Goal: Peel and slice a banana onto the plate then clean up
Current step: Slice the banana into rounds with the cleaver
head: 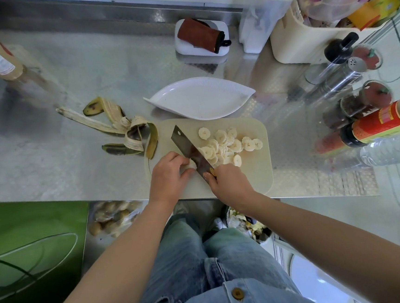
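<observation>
While slicing, left fingers (184,169): curled, pinching short pale banana stub (192,164) on beige plastic cutting board (256,170).
Right fingers (211,178): wrapped round handle of broad steel cleaver (188,145).
Risk: blade against stub, just beside fingertips; nick likely on any slip.
Round banana slices (225,146): heaped on board.
White leaf-shaped plate (199,100): no slices yet.
Bin (246,224) under counter: scraps.

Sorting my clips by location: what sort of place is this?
Most likely a home kitchen: a metal counter, seasoning jars and bottles at the right, and a cutting board with banana slices.
</observation>
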Motion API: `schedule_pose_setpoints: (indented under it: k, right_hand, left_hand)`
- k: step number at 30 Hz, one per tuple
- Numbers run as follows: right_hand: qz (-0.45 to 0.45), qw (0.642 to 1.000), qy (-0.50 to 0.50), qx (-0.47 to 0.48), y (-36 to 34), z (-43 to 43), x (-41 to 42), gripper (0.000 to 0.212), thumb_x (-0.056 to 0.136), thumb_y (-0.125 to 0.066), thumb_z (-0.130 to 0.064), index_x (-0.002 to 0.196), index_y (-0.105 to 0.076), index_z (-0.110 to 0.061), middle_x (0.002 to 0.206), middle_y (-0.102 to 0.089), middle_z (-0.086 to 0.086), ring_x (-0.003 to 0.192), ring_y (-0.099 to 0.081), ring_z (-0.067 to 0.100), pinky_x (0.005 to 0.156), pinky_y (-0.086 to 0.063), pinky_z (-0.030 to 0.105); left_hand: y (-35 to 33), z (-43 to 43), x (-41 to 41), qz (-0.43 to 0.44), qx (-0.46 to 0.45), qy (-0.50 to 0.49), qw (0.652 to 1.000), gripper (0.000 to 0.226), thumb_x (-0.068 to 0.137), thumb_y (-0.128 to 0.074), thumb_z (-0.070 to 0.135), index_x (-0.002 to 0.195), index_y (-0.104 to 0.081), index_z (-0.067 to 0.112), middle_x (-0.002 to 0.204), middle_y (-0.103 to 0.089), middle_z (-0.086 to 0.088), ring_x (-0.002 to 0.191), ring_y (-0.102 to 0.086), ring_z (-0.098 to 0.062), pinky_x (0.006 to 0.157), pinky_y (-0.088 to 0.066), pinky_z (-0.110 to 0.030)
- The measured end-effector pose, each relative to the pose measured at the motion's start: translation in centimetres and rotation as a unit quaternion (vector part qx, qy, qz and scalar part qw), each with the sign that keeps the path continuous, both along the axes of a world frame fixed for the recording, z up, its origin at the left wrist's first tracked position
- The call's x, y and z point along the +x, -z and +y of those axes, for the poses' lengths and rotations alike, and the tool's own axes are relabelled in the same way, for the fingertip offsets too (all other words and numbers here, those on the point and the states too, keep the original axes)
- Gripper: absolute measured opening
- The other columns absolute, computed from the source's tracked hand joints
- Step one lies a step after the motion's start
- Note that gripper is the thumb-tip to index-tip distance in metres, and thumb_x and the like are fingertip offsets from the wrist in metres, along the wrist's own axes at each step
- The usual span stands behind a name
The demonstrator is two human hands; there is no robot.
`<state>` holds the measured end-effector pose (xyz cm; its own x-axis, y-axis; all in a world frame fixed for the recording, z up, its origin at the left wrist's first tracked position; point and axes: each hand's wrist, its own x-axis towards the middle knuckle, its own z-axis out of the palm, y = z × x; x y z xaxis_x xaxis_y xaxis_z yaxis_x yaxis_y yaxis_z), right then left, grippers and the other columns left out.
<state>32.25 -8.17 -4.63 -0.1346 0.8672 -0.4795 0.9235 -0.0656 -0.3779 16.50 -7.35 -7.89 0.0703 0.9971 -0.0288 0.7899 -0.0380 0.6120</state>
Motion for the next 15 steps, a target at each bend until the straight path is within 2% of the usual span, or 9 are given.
schedule_pose_setpoints:
  k: [2,8,15]
  right_hand:
    - [0.004,1.000,-0.001,0.003,0.1,0.1,0.2,0.050,0.099,-0.042,-0.035,0.054,-0.030,-0.017,0.053,-0.034,0.001,0.049,-0.037,0.018,0.044,-0.024,0.027]
    - [0.020,0.999,-0.002,0.027,-1.3,0.6,0.8,0.052,0.099,-0.044,-0.035,0.052,-0.031,-0.015,0.050,-0.035,0.002,0.046,-0.034,0.016,0.045,-0.024,0.029]
    - [0.004,0.999,-0.022,0.042,-2.3,0.4,1.5,0.049,0.098,-0.044,-0.037,0.054,-0.034,-0.017,0.053,-0.039,0.001,0.049,-0.040,0.018,0.045,-0.024,0.027]
  left_hand:
    - [0.1,-0.1,0.0,-0.001,0.000,0.000,1.000,0.018,0.079,-0.075,0.017,0.092,-0.070,0.006,0.091,-0.063,-0.005,0.081,-0.057,-0.019,0.073,-0.041,-0.022]
    - [-0.1,-0.5,-0.5,0.000,0.014,0.029,0.999,0.023,0.080,-0.073,0.016,0.102,-0.069,0.009,0.098,-0.063,-0.005,0.087,-0.057,-0.018,0.077,-0.046,-0.024]
    - [0.0,-0.9,-0.5,0.015,0.011,0.012,1.000,0.022,0.084,-0.070,0.017,0.105,-0.069,0.010,0.101,-0.066,-0.006,0.090,-0.058,-0.017,0.079,-0.045,-0.021]
